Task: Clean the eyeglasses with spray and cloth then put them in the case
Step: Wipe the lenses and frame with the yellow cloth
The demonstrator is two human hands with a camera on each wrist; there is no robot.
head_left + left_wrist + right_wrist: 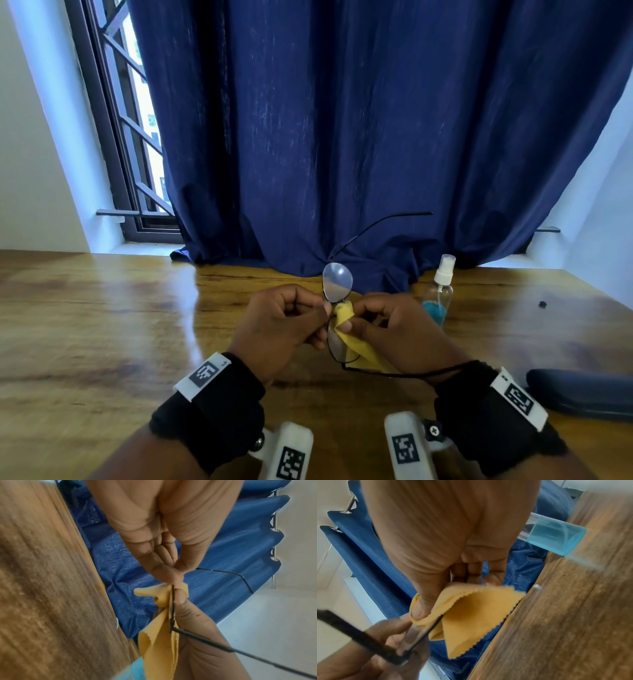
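Note:
I hold the thin black-framed eyeglasses point(337, 282) upright above the wooden table point(102, 325), one lens over the other. My left hand point(325, 310) pinches the frame at the bridge between thumb and forefinger point(171, 574). My right hand point(346, 323) pinches the yellow cloth point(356, 346) folded round the lower lens, thumb point(419, 608) on top of the cloth point(471, 615). One temple arm point(387, 221) sticks up towards the curtain, and the other runs back over my right wrist. The spray bottle point(440, 294) with blue liquid stands just right of my hands. The dark case point(582, 394) lies at the near right.
A dark blue curtain point(342, 137) hangs down onto the far edge of the table behind the hands. A barred window point(137, 137) is at the back left. A small black speck point(542, 304) lies on the table at the right.

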